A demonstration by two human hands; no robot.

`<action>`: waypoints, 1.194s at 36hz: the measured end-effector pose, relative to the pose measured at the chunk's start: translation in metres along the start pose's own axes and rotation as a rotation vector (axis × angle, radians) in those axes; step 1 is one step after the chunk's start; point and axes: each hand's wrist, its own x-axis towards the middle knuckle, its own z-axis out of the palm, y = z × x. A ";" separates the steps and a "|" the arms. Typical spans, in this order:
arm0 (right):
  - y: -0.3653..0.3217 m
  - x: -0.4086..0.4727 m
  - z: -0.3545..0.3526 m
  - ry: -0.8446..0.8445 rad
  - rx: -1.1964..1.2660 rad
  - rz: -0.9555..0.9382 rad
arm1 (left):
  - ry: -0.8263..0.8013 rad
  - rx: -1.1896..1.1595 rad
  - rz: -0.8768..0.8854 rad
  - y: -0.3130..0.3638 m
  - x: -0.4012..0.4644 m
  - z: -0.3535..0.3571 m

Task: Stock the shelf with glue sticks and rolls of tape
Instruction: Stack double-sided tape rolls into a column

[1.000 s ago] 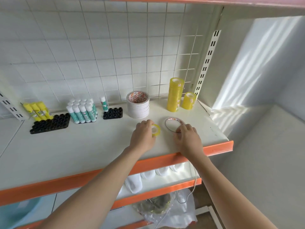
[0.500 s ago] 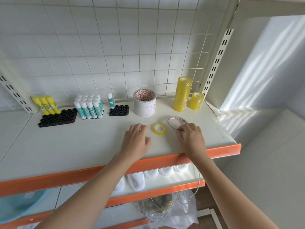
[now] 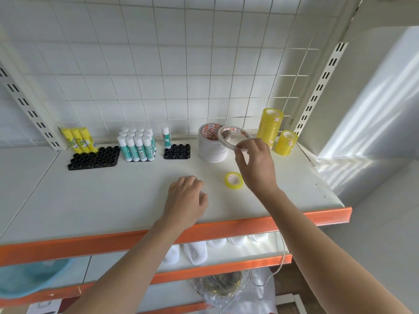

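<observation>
My right hand (image 3: 256,164) pinches a thin white tape roll (image 3: 231,137) and holds it in the air, just right of and above a stack of white tape rolls (image 3: 212,148). A small yellow tape roll (image 3: 234,180) lies flat on the white shelf (image 3: 113,200), between my two hands. My left hand (image 3: 187,198) rests on the shelf with loosely curled fingers and holds nothing. Yellow glue sticks (image 3: 78,139) and white-capped teal glue sticks (image 3: 137,145) stand at the back left, with a single glue stick (image 3: 166,137) in a small black holder (image 3: 177,151).
A tall yellow tape stack (image 3: 271,125) and a short one (image 3: 286,142) stand at the back right by the slotted upright. A black holder tray (image 3: 95,157) sits before the yellow glue sticks. A wire grid backs the shelf. Lower shelves hold white items and a plastic bag.
My right hand has lifted the thin white roll off the shelf and carried it back towards the white stack. My left hand has drawn away from the yellow roll, which stays put.
</observation>
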 end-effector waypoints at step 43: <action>-0.010 0.055 0.045 -0.403 -0.218 -0.034 | 0.004 -0.017 -0.025 -0.002 0.000 0.003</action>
